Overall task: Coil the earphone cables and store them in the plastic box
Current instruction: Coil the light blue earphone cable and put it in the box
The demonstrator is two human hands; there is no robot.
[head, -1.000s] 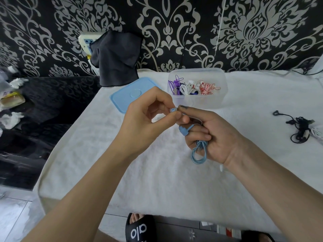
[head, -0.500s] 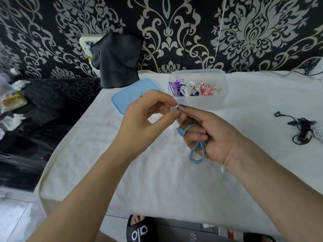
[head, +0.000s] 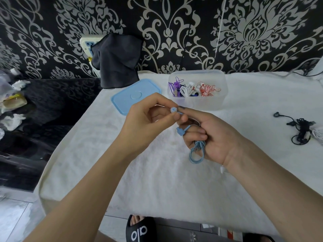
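- The tabletop [head: 157, 180], covered in a white fluffy cloth, fills the centre and right of the frame, set against a wall with black and silver damask wallpaper [head: 253, 32].
- A dark cloth [head: 117, 62] hangs at the upper left of centre, over a white power strip [head: 87, 43] on the wall.
- The right hand [head: 209, 137], in the middle of the frame, has its fingers curled round a coiled blue earphone cable [head: 197, 152]; the loops hang out below the fist, and the blue plug [head: 180, 131] sticks out to the left between the fingers.
- The left hand [head: 148, 123], just left of it, pinches a blue earbud [head: 173, 109] between thumb and forefinger, touching the right forefinger's tip.
- The clear plastic box [head: 216, 102] stands open at the upper centre, just beyond the hands. Inside lie coiled purple earphones [head: 173, 86], white earphones [head: 187, 89] and red-and-white earphones [head: 208, 89], side by side from left to right.
- The light blue lid [head: 129, 100] lies flat on the cloth, just left of the box.
- A tangle of black earphones [head: 300, 130] lies at the right edge of the frame, well apart from the box, with a white cable [head: 319, 134] touching it.
- A black slipper [head: 139, 231] shows at the bottom edge, on the floor below the tabletop.
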